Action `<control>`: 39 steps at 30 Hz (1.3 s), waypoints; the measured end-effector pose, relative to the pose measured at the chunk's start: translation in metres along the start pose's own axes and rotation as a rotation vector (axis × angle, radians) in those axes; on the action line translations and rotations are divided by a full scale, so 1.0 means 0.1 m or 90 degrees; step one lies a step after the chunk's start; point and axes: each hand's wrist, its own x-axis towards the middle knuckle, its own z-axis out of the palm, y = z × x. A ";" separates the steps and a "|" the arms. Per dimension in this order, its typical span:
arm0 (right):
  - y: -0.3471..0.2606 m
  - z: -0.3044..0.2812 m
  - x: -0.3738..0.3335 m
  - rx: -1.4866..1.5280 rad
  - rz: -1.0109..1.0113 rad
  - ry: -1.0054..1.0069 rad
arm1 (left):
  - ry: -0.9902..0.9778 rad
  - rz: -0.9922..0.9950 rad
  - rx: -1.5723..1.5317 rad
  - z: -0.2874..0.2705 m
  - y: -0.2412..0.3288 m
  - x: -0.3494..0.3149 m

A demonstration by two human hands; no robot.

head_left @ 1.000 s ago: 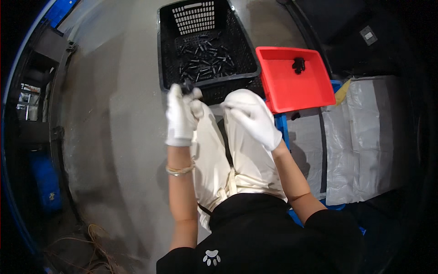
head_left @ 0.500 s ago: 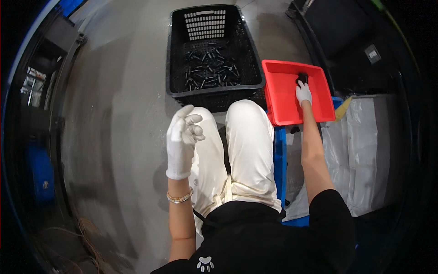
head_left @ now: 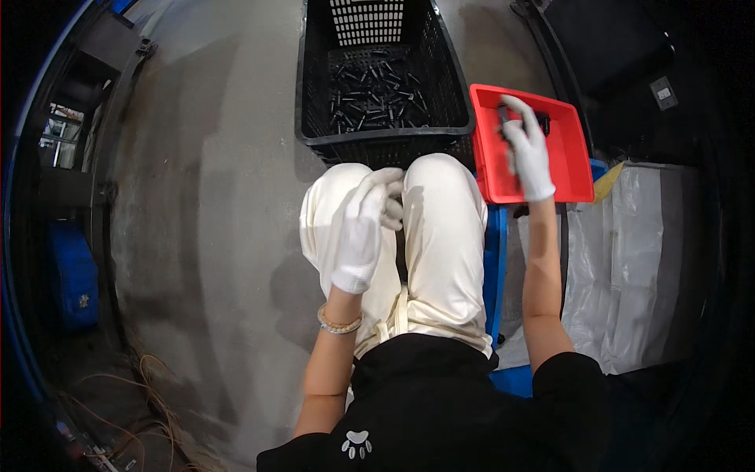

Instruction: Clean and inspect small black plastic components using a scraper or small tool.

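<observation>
My right hand [head_left: 527, 153], in a white glove, is raised over the red plastic bin [head_left: 572, 161]. Its fingers are closed on a small dark cylindrical part [head_left: 503, 116], which is blurred. Another black part [head_left: 543, 123] lies in the bin beyond the hand. My left hand [head_left: 368, 228], gloved too, hovers over my lap with its fingers loosely bent and apart, and I see nothing in it. Ahead of my knees stands a black plastic crate [head_left: 385, 141] with a loose pile of short black cylindrical parts [head_left: 376, 93] inside.
Beneath the red bin a blue container [head_left: 494, 267] shows along my right leg. Grey-white plastic sheeting [head_left: 629, 259] lies further right. Dark equipment [head_left: 609, 39] stands at the far right. Loose cables [head_left: 153, 393] and a blue object [head_left: 75, 275] are at the left.
My right hand has come up and toward me from inside the red bin with a dark part. My left hand has swung right and lower over my lap. The view has shifted slightly.
</observation>
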 end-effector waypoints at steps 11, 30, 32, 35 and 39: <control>-1.00 0.89 -0.88 0.486 0.307 -0.258 | 0.148 0.126 -0.015 0.27 -0.16 -0.04; -0.83 0.91 -0.97 0.106 0.023 -0.211 | 0.303 0.152 0.126 0.03 -0.30 -0.11; -0.84 0.89 -1.01 0.056 -0.036 -0.274 | 0.318 0.172 0.147 -0.03 -0.27 -0.12; -0.89 0.95 -1.08 0.032 -0.081 -0.299 | 0.333 0.229 0.218 -0.13 -0.24 -0.08; -1.01 0.98 -1.14 0.028 -0.090 -0.308 | 0.344 0.278 0.211 -0.13 -0.23 -0.06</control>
